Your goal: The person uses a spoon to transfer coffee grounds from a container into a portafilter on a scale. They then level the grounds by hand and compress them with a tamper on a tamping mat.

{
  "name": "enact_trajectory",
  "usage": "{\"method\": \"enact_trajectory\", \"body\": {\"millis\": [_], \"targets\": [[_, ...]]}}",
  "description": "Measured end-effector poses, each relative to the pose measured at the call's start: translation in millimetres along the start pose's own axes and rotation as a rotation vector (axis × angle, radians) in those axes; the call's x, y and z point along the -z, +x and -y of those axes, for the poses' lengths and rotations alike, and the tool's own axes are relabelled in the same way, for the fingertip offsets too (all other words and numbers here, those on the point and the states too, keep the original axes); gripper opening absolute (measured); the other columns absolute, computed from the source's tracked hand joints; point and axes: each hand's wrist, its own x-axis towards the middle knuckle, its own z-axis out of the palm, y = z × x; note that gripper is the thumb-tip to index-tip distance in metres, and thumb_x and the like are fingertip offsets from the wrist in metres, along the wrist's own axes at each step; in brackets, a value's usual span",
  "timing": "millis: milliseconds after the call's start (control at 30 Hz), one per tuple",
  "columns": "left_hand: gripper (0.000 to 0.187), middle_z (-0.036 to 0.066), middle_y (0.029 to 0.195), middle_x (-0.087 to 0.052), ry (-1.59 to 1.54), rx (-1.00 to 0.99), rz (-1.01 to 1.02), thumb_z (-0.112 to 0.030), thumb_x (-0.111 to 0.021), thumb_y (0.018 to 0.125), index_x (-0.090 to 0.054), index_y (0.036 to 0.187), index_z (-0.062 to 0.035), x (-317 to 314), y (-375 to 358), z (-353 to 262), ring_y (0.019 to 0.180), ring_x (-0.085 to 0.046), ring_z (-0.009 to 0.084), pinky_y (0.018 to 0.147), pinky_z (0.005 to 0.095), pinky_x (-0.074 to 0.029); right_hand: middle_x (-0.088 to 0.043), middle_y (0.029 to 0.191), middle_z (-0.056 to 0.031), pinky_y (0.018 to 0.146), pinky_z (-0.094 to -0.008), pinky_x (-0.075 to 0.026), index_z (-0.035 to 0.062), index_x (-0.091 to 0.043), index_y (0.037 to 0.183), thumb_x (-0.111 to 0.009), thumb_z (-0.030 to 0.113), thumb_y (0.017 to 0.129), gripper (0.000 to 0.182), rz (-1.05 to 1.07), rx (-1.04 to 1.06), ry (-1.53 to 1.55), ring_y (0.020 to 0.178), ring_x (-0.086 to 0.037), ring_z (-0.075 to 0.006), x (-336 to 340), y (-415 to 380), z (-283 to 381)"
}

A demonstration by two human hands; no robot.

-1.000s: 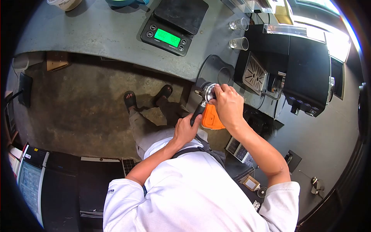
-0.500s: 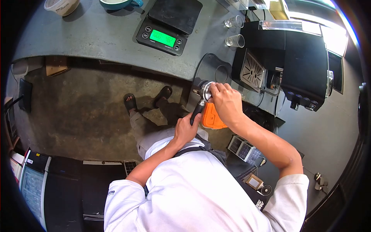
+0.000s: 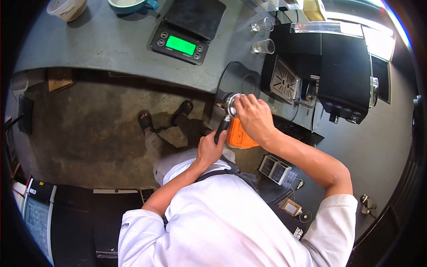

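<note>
A portafilter hangs tilted over the counter's front edge, its black handle (image 3: pixel 222 129) wrapped in my left hand (image 3: pixel 209 148). My right hand (image 3: pixel 254 116) has its fingers closed at the metal basket end (image 3: pixel 230 105), on a silver round piece that sits against the basket; its exact shape is mostly hidden. Just beyond the basket lies a dark mat (image 3: pixel 240 75) on the counter. Below my right hand is an orange container (image 3: pixel 241 134).
A black scale (image 3: pixel 181 44) with a green display stands on the grey counter (image 3: pixel 111 49). Two small glasses (image 3: pixel 264 46) are beside the black espresso machine (image 3: pixel 342 66). At the upper left are a teal cup (image 3: pixel 129 6) and a pale bowl (image 3: pixel 66 9).
The whole view has shifted slightly, so most things appear a little further left. Both hands keep their hold on the portafilter and the silver piece.
</note>
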Motion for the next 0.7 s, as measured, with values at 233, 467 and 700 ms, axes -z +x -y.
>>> {"method": "enact_trajectory", "body": {"millis": [233, 467, 700], "targets": [[0.046, 0.022, 0.060, -0.061, 0.029, 0.066, 0.028, -0.039, -0.055, 0.100, -0.068, 0.088, 0.0032, 1.7, 0.6, -1.6, 0.060, -0.066, 0.0405, 0.057, 0.0465, -0.048, -0.067, 0.094, -0.0103, 0.073, -0.0329, -0.054, -0.0032, -0.066, 0.101, -0.063, 0.012, 0.078, 0.028, -0.023, -0.068, 0.054, 0.093, -0.065, -0.0219, -4.4, 0.5, 1.2], [0.048, 0.023, 0.058, -0.059, 0.005, 0.020, -0.011, -0.040, -0.054, 0.101, -0.067, 0.087, 0.0043, -3.7, -0.2, 3.1, 0.060, -0.065, 0.0422, 0.056, 0.0461, -0.047, -0.070, 0.091, -0.0134, 0.071, -0.0364, -0.057, -0.0002, -0.067, 0.091, -0.064, 0.010, 0.079, 0.016, 0.075, -0.213, 0.185, 0.089, -0.069, -0.0262, 5.5, 7.4, 0.9], [0.051, 0.025, 0.059, -0.057, 0.006, 0.024, -0.023, -0.042, -0.054, 0.100, -0.067, 0.086, 0.0060, -6.5, -0.2, 5.1, 0.061, -0.064, 0.0440, 0.056, 0.0472, -0.046, -0.070, 0.092, -0.0149, 0.072, -0.0357, -0.057, -0.0016, -0.067, 0.090, -0.063, 0.011, 0.079, 0.018, -0.021, -0.145, 0.107, 0.087, -0.070, -0.0265, -5.4, 4.8, 2.4]]}}
